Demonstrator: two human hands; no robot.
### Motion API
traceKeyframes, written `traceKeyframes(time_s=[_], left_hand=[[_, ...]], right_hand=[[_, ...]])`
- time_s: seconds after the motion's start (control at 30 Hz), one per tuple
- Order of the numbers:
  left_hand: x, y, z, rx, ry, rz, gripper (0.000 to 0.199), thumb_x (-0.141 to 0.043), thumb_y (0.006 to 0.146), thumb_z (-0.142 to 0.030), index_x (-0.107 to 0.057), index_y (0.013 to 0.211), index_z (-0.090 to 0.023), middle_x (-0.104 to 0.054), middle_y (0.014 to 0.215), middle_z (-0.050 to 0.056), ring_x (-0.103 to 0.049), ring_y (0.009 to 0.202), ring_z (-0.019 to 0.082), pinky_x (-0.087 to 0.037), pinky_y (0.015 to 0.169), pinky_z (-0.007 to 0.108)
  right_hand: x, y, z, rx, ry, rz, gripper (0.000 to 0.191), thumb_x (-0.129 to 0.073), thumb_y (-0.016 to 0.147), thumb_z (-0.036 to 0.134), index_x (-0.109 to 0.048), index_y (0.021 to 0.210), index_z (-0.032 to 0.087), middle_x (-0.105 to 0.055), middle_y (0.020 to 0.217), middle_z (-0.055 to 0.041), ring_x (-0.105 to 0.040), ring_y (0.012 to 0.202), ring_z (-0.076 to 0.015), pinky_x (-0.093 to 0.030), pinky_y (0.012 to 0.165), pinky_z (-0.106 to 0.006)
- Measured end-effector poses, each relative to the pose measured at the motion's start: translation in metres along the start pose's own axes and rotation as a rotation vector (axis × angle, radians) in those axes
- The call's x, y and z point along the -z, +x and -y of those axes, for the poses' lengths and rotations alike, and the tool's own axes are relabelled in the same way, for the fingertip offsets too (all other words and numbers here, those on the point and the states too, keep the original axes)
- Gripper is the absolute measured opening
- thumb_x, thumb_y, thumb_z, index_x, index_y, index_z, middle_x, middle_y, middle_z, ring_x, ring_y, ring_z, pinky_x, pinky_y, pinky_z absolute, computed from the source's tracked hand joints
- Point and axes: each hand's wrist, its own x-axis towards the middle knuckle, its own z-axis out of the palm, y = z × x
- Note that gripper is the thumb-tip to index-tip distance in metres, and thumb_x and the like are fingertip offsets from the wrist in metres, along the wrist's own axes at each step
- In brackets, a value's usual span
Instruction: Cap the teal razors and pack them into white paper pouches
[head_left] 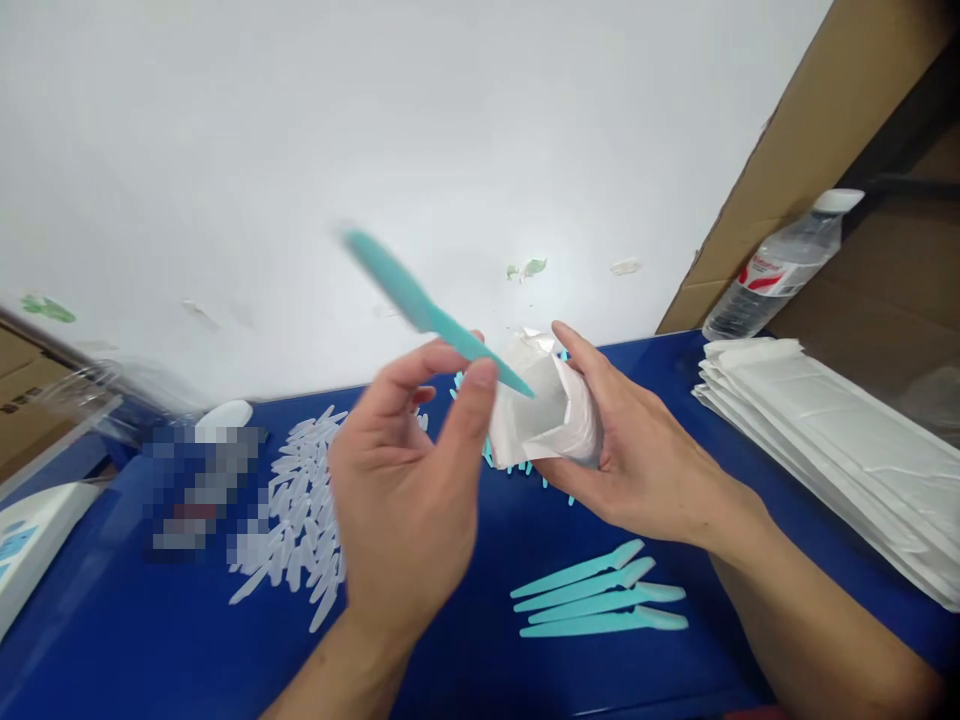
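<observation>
A turquoise eyebrow razor (409, 293) is pinched between the thumb and fingers of my left hand (412, 470). It slants down to the right, its lower end over the mouth of a white bag (517, 430); its upper end is blurred. My right hand (637, 440) grips that bag from the right side, thumb and fingers around it, with the opening spread toward me. Below the bag, several matching turquoise razors (600, 605) lie side by side on the blue table (465, 660). More small turquoise pieces show behind the bag, mostly hidden by it and my hands.
Left of my left hand spreads a pile of small translucent white plastic pieces (300, 510). A stack of white padded mailers (847, 440) lies at the right, with a clear water bottle (780, 265) behind it against cardboard (780, 130). A white device (37, 530) stands at far left.
</observation>
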Motion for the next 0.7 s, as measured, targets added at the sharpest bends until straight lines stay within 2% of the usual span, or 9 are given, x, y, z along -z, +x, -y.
traceKeyframes(time_s=[0.1,0.17,0.27,0.3,0.37,0.43,0.47,0.53,0.7], left_hand=[[-0.002,-0.009,0.005,0.031,0.145,0.157,0.010,-0.077,0.096,-0.032,-0.076,0.107,-0.032,-0.065,0.145,-0.001,-0.061,0.137,0.025,-0.047,0.120,0.047],[0.009,-0.016,0.006,-0.010,0.200,0.175,0.020,-0.081,0.093,-0.031,-0.075,0.112,-0.033,-0.059,0.151,-0.002,-0.054,0.143,0.025,-0.043,0.122,0.044],[0.029,-0.031,0.014,-0.028,0.232,0.190,0.021,-0.078,0.094,-0.027,-0.072,0.113,-0.032,-0.068,0.133,0.001,-0.062,0.130,0.022,-0.050,0.111,0.036],[0.033,-0.038,0.019,0.004,0.264,0.282,0.017,-0.076,0.095,-0.027,-0.072,0.110,-0.031,-0.071,0.122,0.001,-0.066,0.118,0.021,-0.054,0.104,0.034],[0.034,-0.052,0.032,0.096,0.385,0.607,0.010,-0.076,0.094,-0.028,-0.076,0.104,-0.029,-0.075,0.106,0.000,-0.072,0.099,0.021,-0.057,0.089,0.034],[0.028,-0.066,0.046,0.153,0.545,0.944,0.013,-0.076,0.093,-0.030,-0.081,0.105,-0.028,-0.078,0.107,0.002,-0.074,0.092,0.024,-0.057,0.083,0.038],[0.023,-0.072,0.052,0.155,0.619,1.050,0.017,-0.074,0.093,-0.031,-0.083,0.107,-0.027,-0.078,0.110,0.004,-0.074,0.092,0.026,-0.057,0.082,0.040],[0.012,-0.077,0.059,0.153,0.734,1.151,0.022,-0.069,0.096,-0.030,-0.084,0.111,-0.025,-0.078,0.113,0.006,-0.075,0.094,0.029,-0.057,0.081,0.042],[-0.006,-0.066,0.060,0.196,0.803,1.208,0.017,-0.068,0.093,-0.026,-0.083,0.099,-0.022,-0.078,0.103,0.006,-0.074,0.093,0.030,-0.054,0.077,0.040]], right_hand=[[0.003,0.001,0.000,-0.004,0.020,-0.043,0.106,-0.075,0.085,0.038,-0.015,0.171,0.023,-0.057,0.156,-0.0190,-0.061,0.137,-0.0412,-0.058,0.103,-0.060],[0.006,0.000,-0.003,-0.013,0.013,-0.077,0.108,-0.076,0.085,0.041,-0.015,0.171,0.023,-0.059,0.154,-0.0179,-0.063,0.135,-0.0408,-0.058,0.104,-0.058],[0.013,-0.001,-0.008,-0.038,-0.023,-0.128,0.108,-0.076,0.087,0.044,-0.014,0.172,0.025,-0.058,0.156,-0.0151,-0.061,0.137,-0.0411,-0.055,0.109,-0.058],[0.015,-0.002,-0.010,-0.041,-0.033,-0.147,0.107,-0.076,0.087,0.045,-0.014,0.172,0.026,-0.055,0.160,-0.0143,-0.059,0.140,-0.0419,-0.054,0.111,-0.058],[0.018,-0.002,-0.012,-0.045,-0.040,-0.176,0.105,-0.075,0.088,0.044,-0.015,0.172,0.027,-0.048,0.166,-0.0131,-0.054,0.145,-0.0426,-0.052,0.114,-0.058],[0.020,-0.002,-0.013,-0.046,-0.032,-0.188,0.104,-0.075,0.088,0.043,-0.016,0.172,0.026,-0.047,0.167,-0.0131,-0.054,0.145,-0.0416,-0.052,0.113,-0.057],[0.021,-0.002,-0.013,-0.051,-0.024,-0.186,0.103,-0.074,0.089,0.042,-0.016,0.172,0.025,-0.048,0.166,-0.0133,-0.055,0.144,-0.0405,-0.053,0.113,-0.056],[0.021,-0.002,-0.012,-0.052,-0.007,-0.183,0.103,-0.074,0.089,0.042,-0.016,0.172,0.023,-0.050,0.165,-0.0138,-0.056,0.143,-0.0396,-0.053,0.113,-0.055],[0.020,-0.002,-0.013,-0.067,-0.046,-0.173,0.106,-0.076,0.086,0.044,-0.016,0.171,0.027,-0.053,0.162,-0.0122,-0.058,0.140,-0.0428,-0.055,0.109,-0.059]])
